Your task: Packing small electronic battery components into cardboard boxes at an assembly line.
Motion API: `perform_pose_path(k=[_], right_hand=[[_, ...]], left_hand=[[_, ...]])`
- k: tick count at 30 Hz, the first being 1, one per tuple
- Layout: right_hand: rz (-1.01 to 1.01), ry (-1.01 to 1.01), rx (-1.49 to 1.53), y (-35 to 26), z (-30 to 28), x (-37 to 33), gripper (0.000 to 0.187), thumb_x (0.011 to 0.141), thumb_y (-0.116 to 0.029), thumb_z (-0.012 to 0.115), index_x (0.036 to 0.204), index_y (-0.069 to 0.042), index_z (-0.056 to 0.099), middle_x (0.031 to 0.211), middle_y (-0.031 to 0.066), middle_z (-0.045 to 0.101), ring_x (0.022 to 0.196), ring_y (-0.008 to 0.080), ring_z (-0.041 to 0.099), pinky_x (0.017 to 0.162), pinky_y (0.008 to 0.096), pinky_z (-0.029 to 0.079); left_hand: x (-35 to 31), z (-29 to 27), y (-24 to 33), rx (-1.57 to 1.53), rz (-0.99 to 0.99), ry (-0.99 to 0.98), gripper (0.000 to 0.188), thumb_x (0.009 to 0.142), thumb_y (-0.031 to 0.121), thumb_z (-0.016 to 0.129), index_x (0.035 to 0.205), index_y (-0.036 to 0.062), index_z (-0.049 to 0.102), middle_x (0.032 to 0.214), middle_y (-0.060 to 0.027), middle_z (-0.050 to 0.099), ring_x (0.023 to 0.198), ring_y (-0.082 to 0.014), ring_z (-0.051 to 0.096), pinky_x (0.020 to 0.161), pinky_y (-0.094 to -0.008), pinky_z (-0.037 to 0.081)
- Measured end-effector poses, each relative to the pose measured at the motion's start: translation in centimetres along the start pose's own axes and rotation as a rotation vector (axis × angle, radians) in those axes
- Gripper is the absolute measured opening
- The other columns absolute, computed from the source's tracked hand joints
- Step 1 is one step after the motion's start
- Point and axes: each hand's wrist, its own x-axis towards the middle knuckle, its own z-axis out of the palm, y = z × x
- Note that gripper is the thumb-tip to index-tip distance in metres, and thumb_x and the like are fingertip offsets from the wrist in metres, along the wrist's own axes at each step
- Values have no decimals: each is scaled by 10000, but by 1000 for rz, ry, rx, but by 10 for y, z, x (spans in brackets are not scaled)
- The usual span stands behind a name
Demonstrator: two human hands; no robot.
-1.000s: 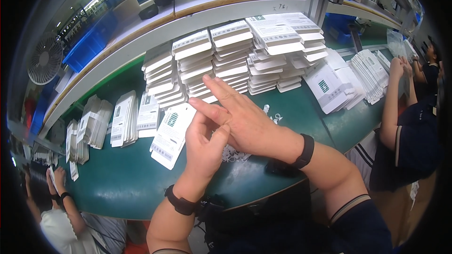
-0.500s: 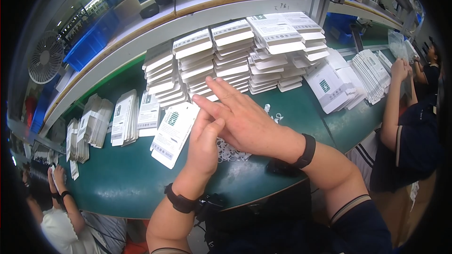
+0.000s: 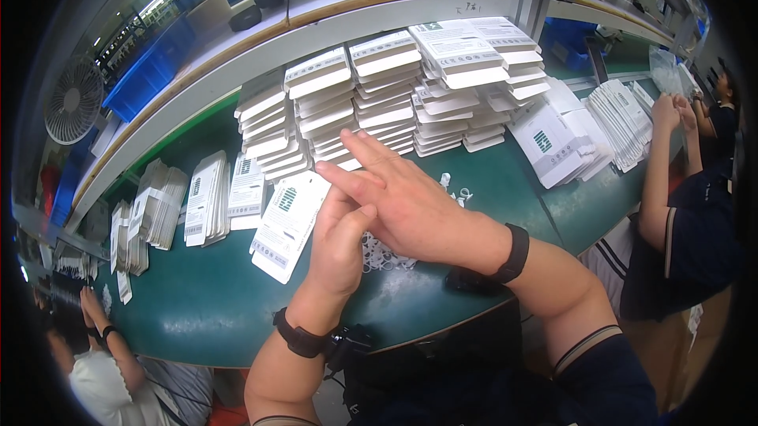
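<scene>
My right hand (image 3: 422, 209) lies across my left hand (image 3: 339, 240), the two pressed together above the table. The right hand's fingers are stretched out toward the far left, and nothing shows in them. Of the left hand, the thumb and the back show; most of its fingers are hidden behind the right. Just left of it lies a flat white box (image 3: 283, 228) with green print and a grey band, its right edge partly covered by my left hand. Small white plastic loops (image 3: 387, 258) lie in a heap beneath my hands.
Tall stacks of white boxes (image 3: 320, 98) stand along the back of the green table (image 3: 205, 307). More box bundles (image 3: 207, 197) stand at left, others (image 3: 557, 138) at right. A shelf (image 3: 355, 0) runs behind. Co-workers' hands (image 3: 671, 114) are at far right, others (image 3: 91, 311) at far left.
My hands stay pressed together in almost the same place. The view has shifted slightly. At far left, the co-worker's hands have come together and moved lower.
</scene>
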Motion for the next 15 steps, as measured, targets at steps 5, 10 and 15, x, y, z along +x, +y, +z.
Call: perform_pose_path(k=[5,10,15], right_hand=[[12,-22,-65,-2,0,0,761,765,-31,694,1461,-155,413,1459,311,368,1339,478,390,1086,491,371],[-11,-48,59,-2,1,-3,826,770,-38,675,1503,-216,338,1477,312,331,1348,479,369,1082,504,364],[-17,-11,129,-4,-3,2,828,747,3,702,1487,-146,362,1429,311,395,1362,463,362,1100,487,354]], left_hand=[[3,1,-6,82,-2,60,346,810,65,462,1140,7,548,1076,-86,583,943,-149,543,830,-286,425],[1,2,-7,103,34,51,379,778,-35,421,1131,-2,556,1097,-96,586,990,-151,543,842,-274,433],[0,4,1,64,50,40,354,847,122,458,1168,9,552,1107,-99,592,1000,-180,565,900,-307,431]])
